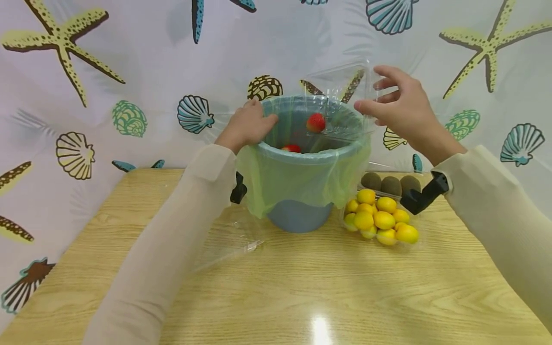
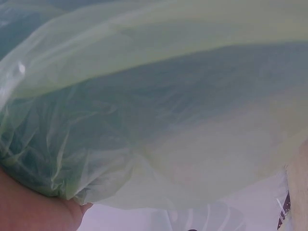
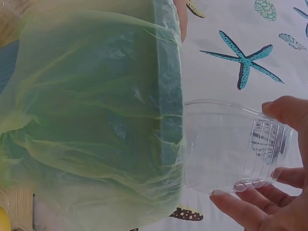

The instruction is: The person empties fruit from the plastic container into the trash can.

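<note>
A blue bucket (image 1: 297,215) stands upright, lined with a thin yellow-green plastic bag (image 1: 297,179) folded over its rim. My left hand (image 1: 248,123) grips the bucket's left rim through the bag; in the left wrist view part of that hand (image 2: 38,207) shows against the crumpled bag (image 2: 192,120). Above the right side of the rim, my right hand (image 1: 401,103) holds a clear plastic container (image 3: 221,144) tipped on its side, thumb and fingers at its opposite edges. One strawberry (image 1: 316,123) shows at the container's lower part over the opening. Another strawberry (image 1: 291,148) is inside the bucket.
Right of the bucket, a clear tray holds several small yellow citrus fruits (image 1: 384,220). Brown kiwis (image 1: 390,185) sit behind them. A clear plastic piece (image 1: 228,244) lies on the wooden table (image 1: 302,287) at left. A patterned sheet (image 1: 151,62) hangs behind.
</note>
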`<move>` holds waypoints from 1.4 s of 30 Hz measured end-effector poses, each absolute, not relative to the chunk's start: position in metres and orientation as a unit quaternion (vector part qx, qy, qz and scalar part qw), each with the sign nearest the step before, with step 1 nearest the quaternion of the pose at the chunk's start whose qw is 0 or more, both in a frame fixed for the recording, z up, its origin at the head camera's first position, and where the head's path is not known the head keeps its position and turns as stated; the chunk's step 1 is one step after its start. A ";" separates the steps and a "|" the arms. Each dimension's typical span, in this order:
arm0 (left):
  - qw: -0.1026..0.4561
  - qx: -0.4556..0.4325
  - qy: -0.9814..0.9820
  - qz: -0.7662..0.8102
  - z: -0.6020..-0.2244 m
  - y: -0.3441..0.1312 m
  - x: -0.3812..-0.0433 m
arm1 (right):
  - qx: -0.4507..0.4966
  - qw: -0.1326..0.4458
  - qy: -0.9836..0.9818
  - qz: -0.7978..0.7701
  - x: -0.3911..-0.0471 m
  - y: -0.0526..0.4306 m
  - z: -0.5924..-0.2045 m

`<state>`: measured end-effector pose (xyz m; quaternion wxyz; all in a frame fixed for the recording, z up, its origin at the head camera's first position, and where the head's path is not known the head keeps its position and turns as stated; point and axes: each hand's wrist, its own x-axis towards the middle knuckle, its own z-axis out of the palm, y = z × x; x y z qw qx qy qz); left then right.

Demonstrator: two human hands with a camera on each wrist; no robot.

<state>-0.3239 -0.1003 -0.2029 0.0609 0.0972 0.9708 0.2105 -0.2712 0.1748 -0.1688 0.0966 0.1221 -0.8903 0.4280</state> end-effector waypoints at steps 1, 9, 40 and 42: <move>0.061 0.097 0.971 0.210 -0.203 -0.101 -0.324 | 0.124 0.097 -0.892 0.424 -0.271 0.174 -0.169; 0.061 0.098 0.972 0.207 -0.205 -0.101 -0.324 | 0.166 0.142 -0.901 0.376 -0.269 0.170 -0.170; 0.053 0.089 0.970 0.221 -0.204 -0.100 -0.322 | 0.122 0.084 -0.853 0.500 -0.271 0.181 -0.176; 0.054 0.089 0.970 0.220 -0.203 -0.100 -0.322 | 0.118 0.077 -0.840 0.523 -0.272 0.184 -0.177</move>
